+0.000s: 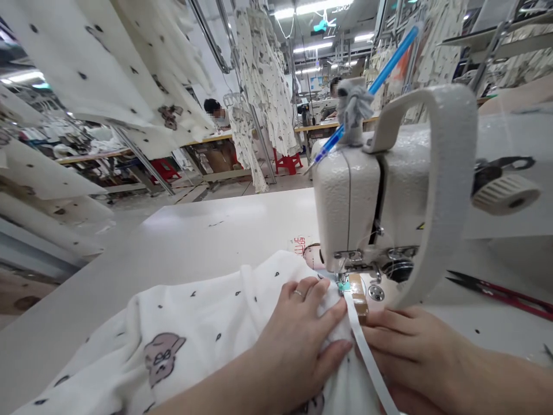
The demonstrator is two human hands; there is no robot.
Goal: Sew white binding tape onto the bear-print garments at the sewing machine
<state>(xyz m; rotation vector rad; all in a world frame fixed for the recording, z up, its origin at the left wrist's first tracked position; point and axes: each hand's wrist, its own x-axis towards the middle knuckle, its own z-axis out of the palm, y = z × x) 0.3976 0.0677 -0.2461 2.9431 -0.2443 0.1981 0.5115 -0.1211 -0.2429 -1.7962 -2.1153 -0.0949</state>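
White fabric (190, 323) printed with dark specks and bear figures spreads over the left and front of the sewing table, its edge under the presser foot of a white sewing machine (341, 202). My left hand (298, 340) lies on the fabric just left of the foot, fingers apart, pressing it down. A narrow white tape (367, 351) runs from the foot toward me, between my hands. Close to the tape and fabric edge is my right hand (419, 351), its fingers together; what they hold, if anything, is hidden.
Red-handled scissors (501, 294) lie right of the machine. A blue pen (371, 86) is stuck through a grey cloth tie on top of the machine. Printed garments (263, 80) hang at the left and behind. Two people sit at tables farther back, near red stools (287, 161).
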